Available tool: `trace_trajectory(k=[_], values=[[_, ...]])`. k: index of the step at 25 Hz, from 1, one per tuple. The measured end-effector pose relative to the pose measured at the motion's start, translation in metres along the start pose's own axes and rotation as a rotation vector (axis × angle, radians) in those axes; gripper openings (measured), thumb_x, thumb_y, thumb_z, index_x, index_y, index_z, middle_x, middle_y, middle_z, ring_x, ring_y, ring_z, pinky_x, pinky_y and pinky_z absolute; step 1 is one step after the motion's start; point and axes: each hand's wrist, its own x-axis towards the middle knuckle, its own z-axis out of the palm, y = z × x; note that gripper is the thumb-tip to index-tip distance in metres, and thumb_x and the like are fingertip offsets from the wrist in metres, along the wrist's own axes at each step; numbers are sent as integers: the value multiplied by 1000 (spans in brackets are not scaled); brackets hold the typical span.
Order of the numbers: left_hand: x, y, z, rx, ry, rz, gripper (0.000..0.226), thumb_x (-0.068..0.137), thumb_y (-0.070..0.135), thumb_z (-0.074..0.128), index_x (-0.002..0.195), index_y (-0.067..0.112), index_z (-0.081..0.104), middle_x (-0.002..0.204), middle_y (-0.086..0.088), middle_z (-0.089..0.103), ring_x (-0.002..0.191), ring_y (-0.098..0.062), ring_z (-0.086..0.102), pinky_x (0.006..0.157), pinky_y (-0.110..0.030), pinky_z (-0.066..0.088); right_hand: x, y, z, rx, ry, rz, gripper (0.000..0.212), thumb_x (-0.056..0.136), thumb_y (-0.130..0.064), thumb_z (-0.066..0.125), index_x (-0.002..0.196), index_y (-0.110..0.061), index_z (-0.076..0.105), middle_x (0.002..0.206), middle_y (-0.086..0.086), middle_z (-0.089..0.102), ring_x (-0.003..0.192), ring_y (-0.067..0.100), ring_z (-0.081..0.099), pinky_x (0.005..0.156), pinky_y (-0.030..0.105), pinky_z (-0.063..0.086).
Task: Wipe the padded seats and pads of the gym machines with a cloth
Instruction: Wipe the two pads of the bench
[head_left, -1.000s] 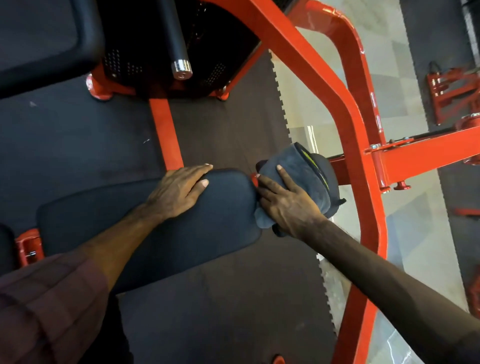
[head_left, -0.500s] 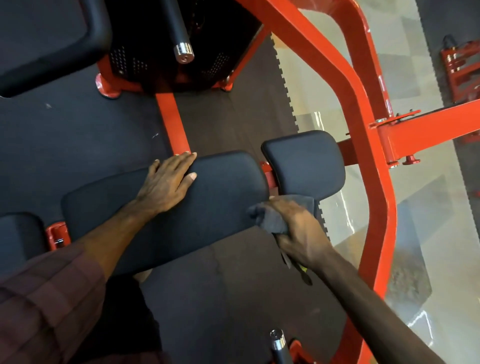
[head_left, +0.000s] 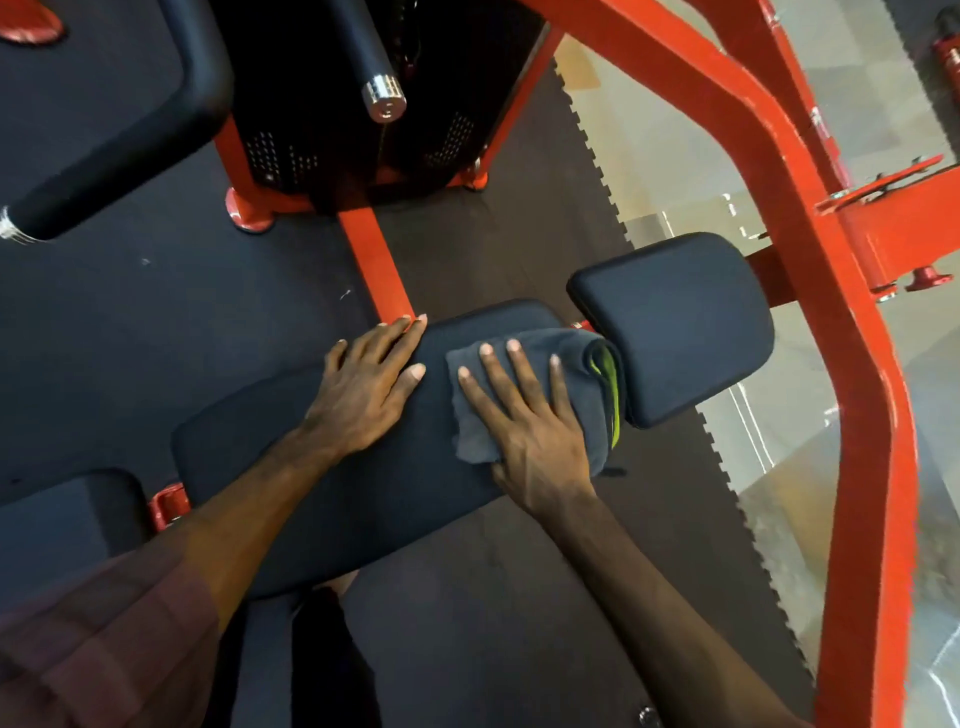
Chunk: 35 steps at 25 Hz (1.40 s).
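A long black padded seat (head_left: 363, 493) runs across the middle of the view. A smaller black pad (head_left: 680, 322) sits at its right end. A dark grey cloth (head_left: 582, 374) with a yellow-green edge lies on the right end of the long pad. My right hand (head_left: 530, 421) presses flat on the cloth with fingers spread and straight. My left hand (head_left: 363, 384) rests flat on the same pad just left of the cloth, fingertips at the pad's far edge.
A red steel frame (head_left: 852, 415) curves down the right side, and a red floor beam (head_left: 379, 270) runs under the pad. A black pad (head_left: 104, 93) and a chrome-tipped bar (head_left: 384, 98) are at the top. Dark rubber matting (head_left: 156, 312) covers the floor, with shiny tiles (head_left: 675, 171) to the right.
My right hand has carried the cloth from the small right pad, down past its near edge, onto the right end of the long pad and spread flat. My left hand stays on the long pad.
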Motion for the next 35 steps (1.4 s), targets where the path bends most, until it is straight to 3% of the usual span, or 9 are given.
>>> trace_trajectory(k=[7, 10, 13, 18, 22, 25, 28, 32, 35], values=[[-3, -25, 15, 23, 82, 66, 62, 110, 53, 21, 169, 33, 16, 171, 6, 29, 152, -19, 35, 117, -52, 30, -16, -30, 7, 56, 87, 504, 75, 99, -41, 52, 167, -28, 22, 176, 0, 13, 163, 31, 2, 126, 67, 9], [-2, -31, 16, 15, 96, 89, 62, 110, 54, 19, 169, 33, 15, 171, 7, 28, 151, -19, 35, 116, -52, 32, 1, -72, 19, 60, 99, 436, 73, 100, -42, 54, 166, -26, 27, 175, 2, 17, 162, 32, 6, 126, 67, 9], [-2, -36, 16, 7, 99, 125, 62, 110, 52, 20, 169, 32, 16, 171, 5, 28, 151, -20, 36, 115, -51, 32, 49, -41, 12, -19, 99, 320, 81, 91, -30, 61, 165, -28, 29, 174, 2, 19, 162, 33, 9, 125, 68, 8], [-10, -40, 10, 16, 58, 129, 64, 110, 55, 21, 169, 31, 16, 171, 1, 29, 150, -25, 38, 116, -52, 33, -12, -73, 16, 48, 126, 724, 86, 92, -32, 66, 167, -27, 24, 176, 1, 12, 162, 34, 1, 124, 71, 7], [-9, -40, 12, 35, 59, 128, 66, 109, 57, 20, 169, 31, 14, 170, 0, 30, 148, -27, 40, 116, -54, 34, 3, -86, 18, 39, 33, 415, 79, 90, -31, 44, 166, -28, 25, 176, 1, 11, 163, 32, 1, 124, 69, 10], [-8, -44, 16, 14, 76, 122, 65, 108, 59, 18, 169, 36, 10, 170, 4, 29, 147, -26, 39, 116, -53, 32, 22, -42, 13, -6, 104, 585, 83, 89, -31, 49, 167, -31, 21, 176, 0, 9, 163, 30, 0, 125, 68, 5], [-7, -46, 15, -16, 57, 130, 65, 108, 60, 17, 169, 38, 9, 168, 4, 30, 143, -27, 41, 116, -53, 31, -21, -97, 23, 133, 130, 851, 100, 85, -25, 73, 168, -28, 17, 177, 2, 1, 162, 34, -8, 125, 70, 7], [-7, -45, 16, 4, 81, 128, 64, 109, 58, 18, 169, 37, 10, 167, 4, 32, 142, -25, 42, 113, -53, 32, -30, -131, 38, 69, 37, 489, 97, 88, -26, 73, 168, -26, 18, 177, 2, 4, 162, 33, -4, 124, 70, 12], [-6, -49, 19, -14, 91, 146, 63, 109, 58, 16, 168, 39, 9, 166, 7, 32, 144, -22, 39, 112, -52, 32, -2, -75, 32, -5, 126, 576, 89, 92, -27, 69, 167, -26, 21, 176, 2, 9, 163, 30, 0, 125, 68, 8]])
